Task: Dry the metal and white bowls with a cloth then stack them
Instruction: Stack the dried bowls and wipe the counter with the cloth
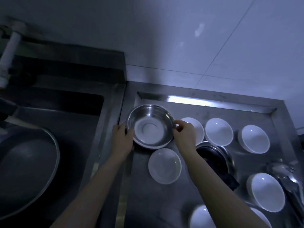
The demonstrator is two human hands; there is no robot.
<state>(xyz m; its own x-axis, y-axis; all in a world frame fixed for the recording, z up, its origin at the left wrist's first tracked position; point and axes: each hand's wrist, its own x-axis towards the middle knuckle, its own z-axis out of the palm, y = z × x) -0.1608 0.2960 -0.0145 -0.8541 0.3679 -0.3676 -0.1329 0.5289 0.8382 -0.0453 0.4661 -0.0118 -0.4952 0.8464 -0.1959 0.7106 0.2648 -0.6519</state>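
Metal bowl (pixel 151 125) is held at the back-left corner of the steel tray (pixel 205 102), mouth up, tipped slightly toward the camera; round, so no long axis. Left hand (pixel 122 137) grips its left rim, fingers curled over the edge. Right hand (pixel 185 134) pinches the right rim between thumb and fingertips. The tray's raised lip is just left of the bowl and just behind it, so there's little room on those sides. Right of the bowl: a row of white bowls (pixel 218 131), all mouth up, the nearest partly hidden behind the right hand. In front of the bowl: one white bowl (pixel 164 166), close. A second metal bowl (pixel 225 155) with a dark cloth (pixel 230 178) sits front-right, under the right forearm. Left of the bowl, past the tray lip: sink (pixel 65 112) with a dark pan (pixel 28 162).
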